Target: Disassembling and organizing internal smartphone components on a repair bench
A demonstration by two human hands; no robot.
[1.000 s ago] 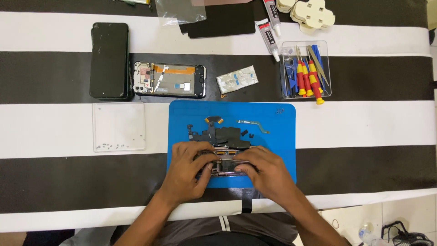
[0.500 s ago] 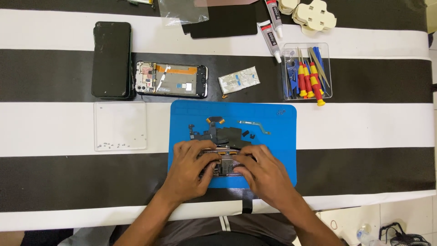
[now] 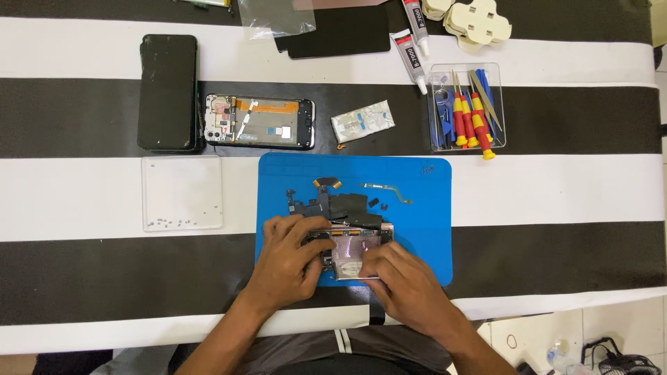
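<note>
An opened phone body [image 3: 356, 248], its inner boards and shiny battery exposed, lies on a blue work mat [image 3: 424, 208]. My left hand [image 3: 288, 260] grips its left end, fingers curled over the top edge. My right hand [image 3: 403, 281] presses on its lower right part, fingertips on the battery area. Just beyond the phone lie several small black covers and flex cables [image 3: 333, 201], with a thin flex strip [image 3: 388, 189] to their right.
Behind the mat lie a black phone back [image 3: 167, 92], an open phone frame [image 3: 259, 121], a silver battery pack [image 3: 362, 120], two glue tubes [image 3: 411, 48] and a clear box of screwdrivers and tweezers [image 3: 466, 107]. A clear tray with screws [image 3: 182, 192] sits left of the mat.
My hands have shifted slightly apart on the phone body, the right one sliding lower and to the right so more of the battery shows. The view has drifted a little.
</note>
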